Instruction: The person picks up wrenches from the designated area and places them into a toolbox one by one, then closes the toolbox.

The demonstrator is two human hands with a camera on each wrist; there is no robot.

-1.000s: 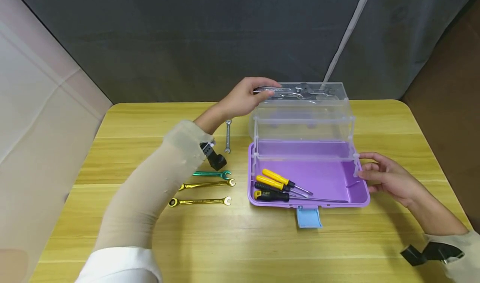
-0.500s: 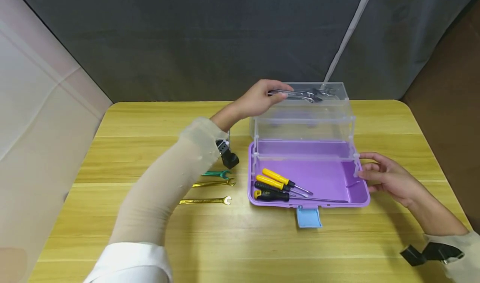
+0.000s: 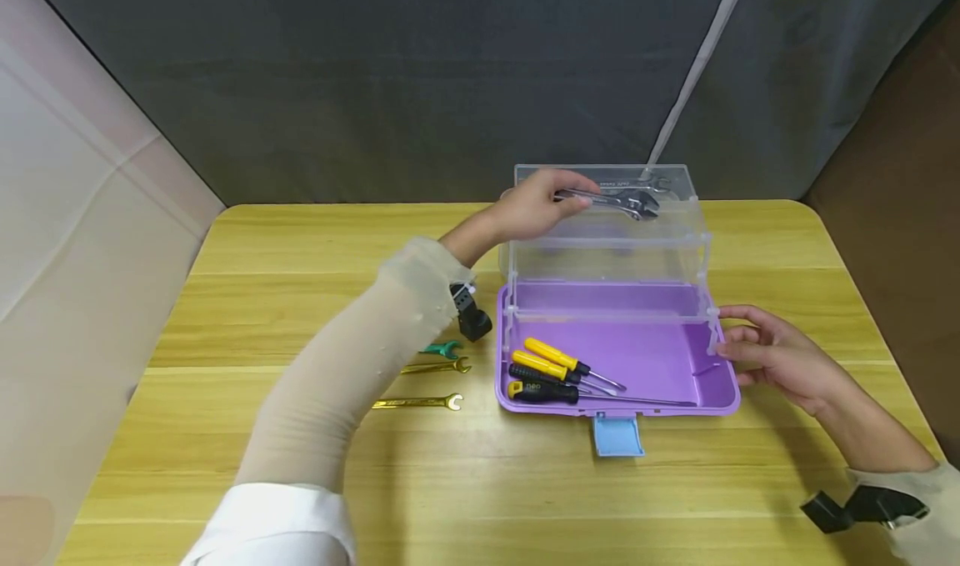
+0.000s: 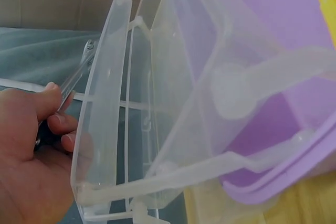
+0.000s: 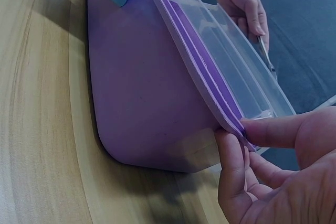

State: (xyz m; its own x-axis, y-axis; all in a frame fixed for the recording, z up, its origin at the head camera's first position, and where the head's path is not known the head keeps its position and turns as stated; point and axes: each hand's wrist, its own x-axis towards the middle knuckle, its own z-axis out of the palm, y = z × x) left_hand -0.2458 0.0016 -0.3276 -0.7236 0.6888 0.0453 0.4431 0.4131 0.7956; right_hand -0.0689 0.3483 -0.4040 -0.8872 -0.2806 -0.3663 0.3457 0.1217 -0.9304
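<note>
My left hand (image 3: 534,206) grips the handles of silver wrenches above the toolbox's raised clear trays (image 3: 600,253). An adjustable wrench (image 3: 639,202) points right from the fingers, with a thinner wrench end just below its head. Through the clear plastic behind them, another silver wrench (image 3: 660,184) shows in the top tray. My right hand (image 3: 780,356) pinches the right rim of the purple toolbox (image 3: 731,383), thumb on the inside edge and fingers outside, as the right wrist view shows. Several screwdrivers with yellow or black handles (image 3: 542,392) lie at the toolbox's left.
Left of the toolbox, a green wrench (image 3: 446,349) and two gold wrenches (image 3: 431,403) lie on the wooden table (image 3: 465,499), partly covered by the left sleeve. A blue latch (image 3: 618,437) hangs from the toolbox's front. A dark curtain (image 3: 375,82) stands behind the table.
My left hand has moved right and slightly toward me along the top tray, carrying the gripped wrenches. Its arm now covers the silver wrench on the table. My right hand has stayed still.
</note>
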